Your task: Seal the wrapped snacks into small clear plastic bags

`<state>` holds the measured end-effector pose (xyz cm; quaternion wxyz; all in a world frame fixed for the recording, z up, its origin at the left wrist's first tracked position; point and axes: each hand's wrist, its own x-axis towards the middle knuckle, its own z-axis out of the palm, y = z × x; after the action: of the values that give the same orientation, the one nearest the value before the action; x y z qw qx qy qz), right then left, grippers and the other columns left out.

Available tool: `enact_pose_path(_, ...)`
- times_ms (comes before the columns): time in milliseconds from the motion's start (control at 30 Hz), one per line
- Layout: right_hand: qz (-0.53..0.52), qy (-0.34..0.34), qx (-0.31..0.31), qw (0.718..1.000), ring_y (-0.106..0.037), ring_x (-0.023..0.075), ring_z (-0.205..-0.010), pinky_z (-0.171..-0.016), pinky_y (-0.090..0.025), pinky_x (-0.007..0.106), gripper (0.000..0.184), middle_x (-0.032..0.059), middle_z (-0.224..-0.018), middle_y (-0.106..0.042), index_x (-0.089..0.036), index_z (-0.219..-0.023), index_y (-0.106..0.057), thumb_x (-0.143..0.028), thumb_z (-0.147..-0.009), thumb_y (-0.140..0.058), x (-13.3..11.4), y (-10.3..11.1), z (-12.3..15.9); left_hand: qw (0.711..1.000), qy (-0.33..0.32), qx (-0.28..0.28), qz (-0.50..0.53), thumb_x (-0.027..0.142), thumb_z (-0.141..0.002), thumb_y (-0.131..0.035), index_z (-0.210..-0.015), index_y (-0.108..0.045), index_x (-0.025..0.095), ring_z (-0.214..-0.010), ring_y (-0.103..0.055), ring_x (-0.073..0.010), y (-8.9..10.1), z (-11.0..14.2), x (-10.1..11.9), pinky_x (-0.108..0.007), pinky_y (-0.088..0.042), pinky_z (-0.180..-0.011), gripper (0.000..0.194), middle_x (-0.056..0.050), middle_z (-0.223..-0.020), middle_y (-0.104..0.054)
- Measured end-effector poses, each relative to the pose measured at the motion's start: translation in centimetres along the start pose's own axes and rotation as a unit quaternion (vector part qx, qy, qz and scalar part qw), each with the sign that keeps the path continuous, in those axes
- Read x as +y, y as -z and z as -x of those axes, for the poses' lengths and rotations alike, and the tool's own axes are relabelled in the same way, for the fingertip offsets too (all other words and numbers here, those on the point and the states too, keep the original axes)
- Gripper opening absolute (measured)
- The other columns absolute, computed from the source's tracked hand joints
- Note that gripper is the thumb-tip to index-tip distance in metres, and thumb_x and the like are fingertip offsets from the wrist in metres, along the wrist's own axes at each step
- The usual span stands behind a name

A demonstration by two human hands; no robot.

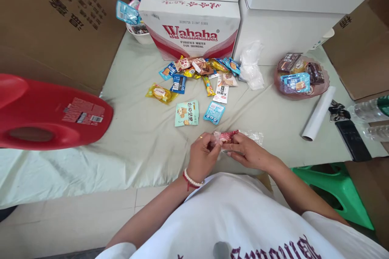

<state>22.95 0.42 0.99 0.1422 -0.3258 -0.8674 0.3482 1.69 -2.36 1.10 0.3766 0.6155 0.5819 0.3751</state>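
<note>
My left hand (203, 157) and my right hand (249, 151) meet at the table's near edge, fingers closed on a small red snack packet (229, 136). Crinkled clear plastic (255, 136) spreads out beside the packet, partly beneath my right hand. My left fingers pinch the packet's left end, where clear film also shows; my right fingers grip its right side. What is printed on it is too small to read. Just beyond my hands lie a light blue packet (214, 112) and a mint-green pouch (187, 113). Further back is a pile of small wrapped snacks (202, 66).
A Wahaha water carton (191, 28) and white boxes (285, 28) line the back. On the left lies a large red jug (54, 113). To the right are a pink bowl of snacks (281, 89), a white roll (318, 114), keys (338, 111) and a black phone (352, 139). A green stool (343, 194) stands below.
</note>
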Motion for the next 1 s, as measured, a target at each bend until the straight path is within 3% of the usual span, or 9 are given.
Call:
enact_pose_path(167,-0.067,0.0,0.012,0.998,-0.057,0.0246,-0.105,-0.094,-0.05,0.042,0.025,0.0093,-0.107,-0.063,-0.026,-0.115,-0.073,-0.034,-0.1,-0.055,0.0,0.3,0.8,0.964,-0.175,-0.074,-0.187,0.025,-0.098,-0.046,-0.121,-0.067,0.018,-0.109,-0.062,-0.0269,-3.1,-0.6,0.0,-0.042,-0.052,-0.089,0.032,-0.014,-0.119,-0.067)
enact_pose_path(233,-0.1,-0.062,0.065,0.991,-0.061,0.0218,-0.094,-0.087,-0.052,0.038,0.026,0.0073,-0.1,-0.065,-0.025,-0.111,-0.072,-0.034,-0.102,-0.05,0.2,0.3,1.7,0.938,-0.204,-0.074,-0.272,0.028,-0.098,-0.049,-0.128,-0.065,0.015,-0.111,-0.06,-0.031,-3.5,-0.2,-0.6,-0.045,-0.051,-0.088,0.037,-0.016,-0.125,-0.066)
enact_pose_path(333,0.003,-0.227,0.221,0.949,-0.059,0.025,-0.092,-0.085,-0.052,0.043,0.029,0.0091,-0.099,-0.063,-0.024,-0.119,-0.068,-0.041,-0.1,-0.053,0.9,-0.4,3.2,0.911,-0.226,-0.08,-0.336,0.029,-0.095,-0.053,-0.135,-0.062,0.014,-0.11,-0.058,-0.0327,-3.6,0.5,-1.2,-0.046,-0.048,-0.083,0.043,-0.017,-0.132,-0.065)
enact_pose_path(433,0.154,-0.303,0.252,0.906,-0.047,0.0385,-0.12,-0.099,-0.045,0.058,0.039,0.0185,-0.124,-0.056,-0.021,-0.119,-0.068,-0.045,-0.088,-0.07,1.6,-1.3,4.7,0.895,-0.23,-0.086,-0.371,0.024,-0.093,-0.055,-0.141,-0.058,0.016,-0.105,-0.059,-0.0315,-3.5,1.0,-1.6,-0.046,-0.044,-0.079,0.049,-0.016,-0.138,-0.063)
enact_pose_path(500,0.182,-0.306,0.226,0.907,-0.039,0.0421,-0.131,-0.103,-0.041,0.061,0.023,0.0199,-0.137,-0.05,-0.02,-0.102,-0.069,-0.038,-0.088,-0.069,1.6,-1.1,5.5,0.889,-0.23,-0.085,-0.387,0.02,-0.092,-0.054,-0.142,-0.057,0.017,-0.1,-0.06,-0.03,-3.5,1.2,-1.9,-0.046,-0.042,-0.076,0.05,-0.014,-0.14,-0.064)
enact_pose_path(567,0.148,-0.302,0.21,0.918,-0.048,0.0367,-0.125,-0.099,-0.046,0.053,0.012,0.0176,-0.133,-0.055,-0.021,-0.09,-0.065,-0.032,-0.091,-0.061,1.2,-0.1,5.7,0.885,-0.234,-0.075,-0.395,0.018,-0.093,-0.053,-0.142,-0.058,0.017,-0.098,-0.06,-0.0293,-3.6,1.4,-2.1,-0.046,-0.041,-0.076,0.05,-0.013,-0.141,-0.064)
enact_pose_path(633,0.072,-0.314,0.192,0.927,-0.061,0.0259,-0.095,-0.081,-0.051,0.04,0.013,0.011,-0.107,-0.065,-0.023,-0.088,-0.061,-0.033,-0.094,-0.056,0.2,1.4,5.1,0.883,-0.244,-0.056,-0.397,0.016,-0.093,-0.052,-0.141,-0.059,0.019,-0.104,-0.06,-0.0298,-3.7,1.6,-2.4,-0.047,-0.041,-0.081,0.049,-0.012,-0.14,-0.065)
enact_pose_path(733,-0.018,-0.318,0.186,0.929,-0.054,0.0158,-0.064,-0.062,-0.043,0.027,0.016,-0.0016,-0.072,-0.06,-0.023,-0.087,-0.057,-0.037,-0.095,-0.057,-1.5,2.9,2.2,0.882,-0.252,-0.022,-0.398,0.016,-0.096,-0.051,-0.141,-0.06,0.02,-0.117,-0.059,-0.0307,-4.0,1.7,-2.6,-0.048,-0.041,-0.093,0.046,-0.011,-0.139,-0.066)
enact_pose_path(1000,-0.005,-0.187,0.145,0.972,-0.061,0.0191,-0.088,-0.079,-0.045,0.03,0.016,0.0049,-0.091,-0.067,-0.021,-0.092,-0.062,-0.016,-0.096,-0.048,-1.3,-1.1,-5.7,0.922,-0.274,-0.079,-0.261,0.01,-0.088,-0.051,-0.132,-0.062,0.008,-0.134,-0.054,-0.0339,-2.3,1.3,-3.3,-0.048,-0.049,-0.103,0.046,-0.022,-0.14,-0.06)
